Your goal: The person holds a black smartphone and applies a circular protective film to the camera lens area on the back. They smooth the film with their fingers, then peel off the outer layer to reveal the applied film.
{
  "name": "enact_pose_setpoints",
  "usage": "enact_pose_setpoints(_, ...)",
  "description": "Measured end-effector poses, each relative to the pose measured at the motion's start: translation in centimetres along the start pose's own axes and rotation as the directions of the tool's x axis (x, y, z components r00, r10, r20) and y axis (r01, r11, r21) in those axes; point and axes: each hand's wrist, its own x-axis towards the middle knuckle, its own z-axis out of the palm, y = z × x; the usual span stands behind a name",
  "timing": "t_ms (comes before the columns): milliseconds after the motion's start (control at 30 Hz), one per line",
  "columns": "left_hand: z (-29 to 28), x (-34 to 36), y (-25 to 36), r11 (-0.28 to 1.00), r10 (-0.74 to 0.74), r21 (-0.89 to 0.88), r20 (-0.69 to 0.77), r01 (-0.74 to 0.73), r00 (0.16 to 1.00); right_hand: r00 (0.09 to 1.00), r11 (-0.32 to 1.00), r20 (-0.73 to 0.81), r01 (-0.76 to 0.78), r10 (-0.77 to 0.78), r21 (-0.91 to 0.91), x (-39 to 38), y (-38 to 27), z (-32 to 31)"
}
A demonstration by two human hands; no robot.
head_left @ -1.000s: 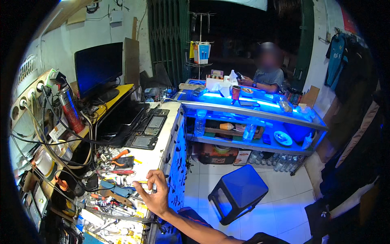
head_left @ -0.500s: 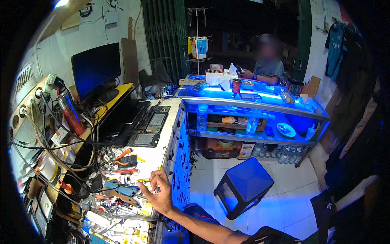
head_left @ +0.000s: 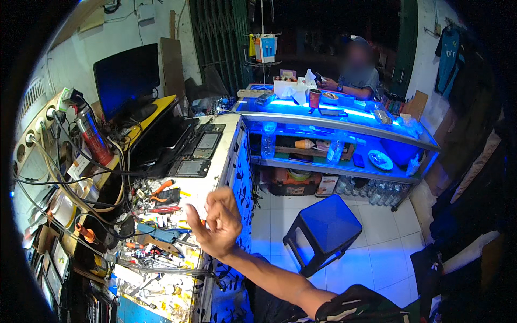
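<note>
My right hand (head_left: 218, 223) hovers at the right edge of the cluttered workbench (head_left: 212, 171). Its fingers are curled in and the thumb stands apart, with nothing visible between them. Beside the thumb lie red-handled tweezers or a similar slim red tool (head_left: 168, 209) and orange-handled pliers (head_left: 162, 189). A blue tool (head_left: 157, 232) and several small screwdrivers and loose parts spread below and left of the hand. Farther back on the bench rests an opened tablet or similar device (head_left: 202, 153) with its inside showing. My left hand is out of view.
Cables (head_left: 70, 188) and a power strip (head_left: 40, 129) hang at the left, near a dark monitor (head_left: 129, 81). A blue-topped stool (head_left: 328, 220) stands on the tiled floor. Behind it, a blue-lit glass counter (head_left: 344, 121) separates me from a seated person (head_left: 358, 72) holding a dark object.
My right hand has risen and come closer, now looking larger, and its thumb points more upward. The view has shifted slightly. The person across the counter stays put.
</note>
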Motion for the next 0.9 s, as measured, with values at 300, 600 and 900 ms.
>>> enact_pose_setpoints(300,0.9,0.1,0.0,0.999,-0.005,0.051,-0.015,0.006,1.000,0.988,0.989,0.052,-0.142,0.144,-0.045,-4.1,1.8,-2.1)
enact_pose_setpoints(600,1.1,0.2,0.3,0.998,-0.039,-0.040,-0.027,0.038,0.999,0.985,0.986,0.049,-0.161,0.163,-0.046,-4.3,1.0,-2.5)
enact_pose_setpoints(900,0.1,-0.1,-0.5,1.000,0.011,-0.002,0.018,-0.011,1.000,0.977,0.999,0.206,0.051,-0.047,-0.013,-3.2,-1.7,-4.8)
